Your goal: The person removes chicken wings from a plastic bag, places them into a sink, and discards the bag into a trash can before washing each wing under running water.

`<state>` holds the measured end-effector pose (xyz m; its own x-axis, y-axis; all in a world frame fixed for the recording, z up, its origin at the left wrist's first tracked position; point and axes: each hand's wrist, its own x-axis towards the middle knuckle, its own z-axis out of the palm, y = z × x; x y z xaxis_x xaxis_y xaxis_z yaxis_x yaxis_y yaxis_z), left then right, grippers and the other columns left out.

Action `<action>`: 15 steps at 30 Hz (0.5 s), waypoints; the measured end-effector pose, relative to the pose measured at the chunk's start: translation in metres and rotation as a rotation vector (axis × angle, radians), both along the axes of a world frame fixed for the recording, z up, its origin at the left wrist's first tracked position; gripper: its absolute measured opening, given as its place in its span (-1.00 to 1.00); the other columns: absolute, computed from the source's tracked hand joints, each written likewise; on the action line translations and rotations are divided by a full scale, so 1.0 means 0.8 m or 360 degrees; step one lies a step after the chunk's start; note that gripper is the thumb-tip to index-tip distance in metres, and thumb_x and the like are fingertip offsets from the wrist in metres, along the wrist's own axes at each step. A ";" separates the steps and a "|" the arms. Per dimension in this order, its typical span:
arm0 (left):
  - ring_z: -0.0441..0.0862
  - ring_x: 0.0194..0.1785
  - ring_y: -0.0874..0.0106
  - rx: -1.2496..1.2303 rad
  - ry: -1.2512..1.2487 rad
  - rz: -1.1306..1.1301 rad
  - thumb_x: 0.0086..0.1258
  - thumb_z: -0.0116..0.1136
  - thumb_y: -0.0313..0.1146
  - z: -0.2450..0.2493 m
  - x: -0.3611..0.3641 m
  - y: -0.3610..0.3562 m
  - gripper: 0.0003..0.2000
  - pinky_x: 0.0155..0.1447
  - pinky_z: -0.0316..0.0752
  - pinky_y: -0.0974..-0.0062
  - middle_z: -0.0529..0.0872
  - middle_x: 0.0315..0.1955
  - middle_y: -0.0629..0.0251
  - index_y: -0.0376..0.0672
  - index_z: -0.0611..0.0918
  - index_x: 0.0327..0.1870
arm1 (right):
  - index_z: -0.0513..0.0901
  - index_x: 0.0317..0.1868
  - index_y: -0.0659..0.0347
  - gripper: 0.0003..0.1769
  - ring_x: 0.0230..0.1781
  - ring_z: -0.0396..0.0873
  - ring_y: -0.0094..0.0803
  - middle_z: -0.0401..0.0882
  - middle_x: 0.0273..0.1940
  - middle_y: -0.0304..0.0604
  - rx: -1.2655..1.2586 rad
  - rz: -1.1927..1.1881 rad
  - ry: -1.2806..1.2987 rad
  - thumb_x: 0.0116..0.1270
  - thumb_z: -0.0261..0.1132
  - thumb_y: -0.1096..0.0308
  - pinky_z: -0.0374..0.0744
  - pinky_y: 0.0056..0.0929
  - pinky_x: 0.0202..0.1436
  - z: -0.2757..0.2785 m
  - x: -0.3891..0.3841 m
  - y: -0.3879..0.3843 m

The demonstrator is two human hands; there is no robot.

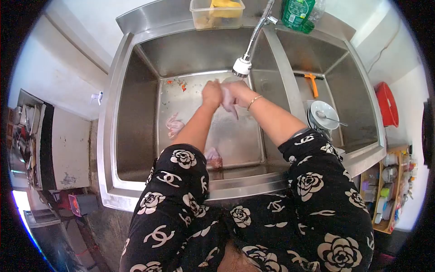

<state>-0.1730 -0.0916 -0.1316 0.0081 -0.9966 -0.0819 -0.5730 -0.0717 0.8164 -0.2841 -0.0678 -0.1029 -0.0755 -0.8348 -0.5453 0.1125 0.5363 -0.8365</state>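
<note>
- Left hand [211, 94] clenched, at the pale pink raw poultry piece [229, 105]; exact finger contact unclear.
- Right hand [241, 92] gripped same piece, blurred.
- Piece hung tip-down over large rectangular steel basin [231, 129].
- White-headed flexible metal faucet [242, 67] just above right hand.
- Two more pale raw pieces [174, 126] lay apart on basin floor.
- Orange-red scraps [183, 86] near back-left corner.

A metal sink [108, 136] has two basins. In the larger one [238, 140] lie a pale piece of raw meat [174, 126], a pinkish piece [214, 156] nearer the front, and red and green scraps [183, 86]. The smaller one [358, 104] holds an orange-handled tool [311, 85] and stacked dishes [324, 114]. A plastic tub [216, 17] and green bottle [297, 12] stand on the back ledge [172, 21].
</note>
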 end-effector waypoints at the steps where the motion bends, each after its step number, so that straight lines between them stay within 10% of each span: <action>1: 0.54 -0.14 0.01 -0.0029 -0.0055 0.0045 0.34 -0.14 -0.15 -0.010 0.015 -0.011 -0.62 -0.07 0.43 0.24 0.59 -0.30 -0.15 -0.39 0.51 -0.27 | 0.51 -0.35 0.40 -0.71 -0.35 0.57 -0.31 0.55 -0.39 -0.06 -0.0030 0.0106 -0.0203 0.10 0.29 0.29 0.55 -0.33 -0.29 0.003 0.005 0.002; 8: 0.60 -0.46 0.25 0.0560 0.0763 0.0441 0.36 -0.17 -0.19 0.012 0.002 0.004 -0.59 -0.52 0.47 0.34 0.61 -0.42 0.01 -0.51 0.51 -0.27 | 0.50 -0.23 0.43 -0.63 -0.31 0.59 -0.23 0.56 -0.30 0.03 -0.0104 0.0239 0.0105 0.13 0.27 0.24 0.56 -0.28 -0.28 -0.043 -0.007 -0.033; 12: 0.62 -0.35 0.22 0.0604 0.0514 -0.0209 0.28 -0.10 -0.28 -0.014 -0.029 -0.007 -0.63 -0.38 0.46 0.37 0.61 -0.38 -0.03 -0.54 0.45 -0.18 | 0.58 -0.37 0.41 -0.63 -0.34 0.62 -0.20 0.60 -0.36 0.10 -0.0260 -0.0321 0.0565 0.05 0.28 0.18 0.55 -0.32 -0.33 -0.048 -0.023 -0.019; 15: 0.62 -0.26 0.17 0.0010 -0.0154 -0.0026 0.29 -0.12 -0.26 -0.034 -0.014 -0.017 -0.67 -0.17 0.43 0.27 0.62 -0.34 -0.04 -0.44 0.54 -0.28 | 0.60 -0.42 0.39 -0.69 -0.35 0.63 -0.22 0.60 -0.42 0.11 -0.0391 0.0013 0.0480 0.05 0.25 0.23 0.55 -0.33 -0.33 -0.092 -0.016 -0.044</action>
<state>-0.1841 -0.1055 -0.1585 -0.0002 -0.9961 -0.0877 -0.6503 -0.0665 0.7568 -0.2967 -0.1027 -0.1767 -0.1949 -0.9390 -0.2833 -0.1617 0.3157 -0.9350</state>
